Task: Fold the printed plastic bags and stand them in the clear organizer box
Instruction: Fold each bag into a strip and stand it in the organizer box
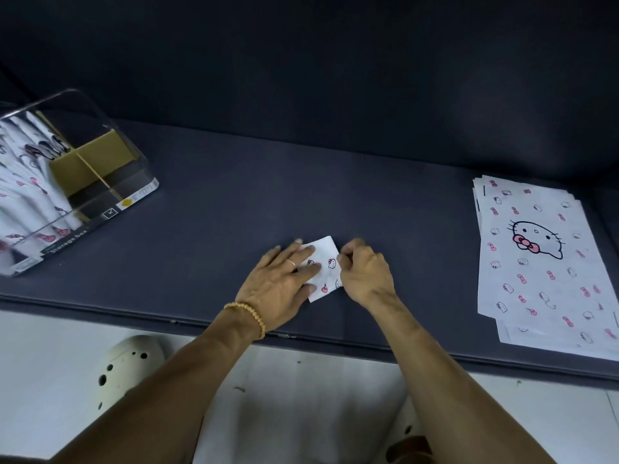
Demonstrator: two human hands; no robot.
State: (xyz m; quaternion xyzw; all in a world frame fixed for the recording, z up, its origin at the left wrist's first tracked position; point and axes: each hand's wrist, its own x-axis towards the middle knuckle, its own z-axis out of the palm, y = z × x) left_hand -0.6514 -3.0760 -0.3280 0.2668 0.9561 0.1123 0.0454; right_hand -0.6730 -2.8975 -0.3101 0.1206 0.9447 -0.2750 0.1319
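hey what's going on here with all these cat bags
A person is folding a printed plastic bag on a dark cushion. The left hand presses it flat while the right hand pinches its edge; it is already a small square. Unfolded bags lie stacked to the right, and folded ones stand in the clear box on the left.

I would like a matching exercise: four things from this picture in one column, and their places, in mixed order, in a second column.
Things:
1. folded bag
2. stack of flat bags
3. clear box
4. bead bracelet

Places:
A. far left of the dark surface
B. left wrist
C. right end of the dark surface
D. between both hands

Pairs: 1-D, 2-C, 3-A, 4-B
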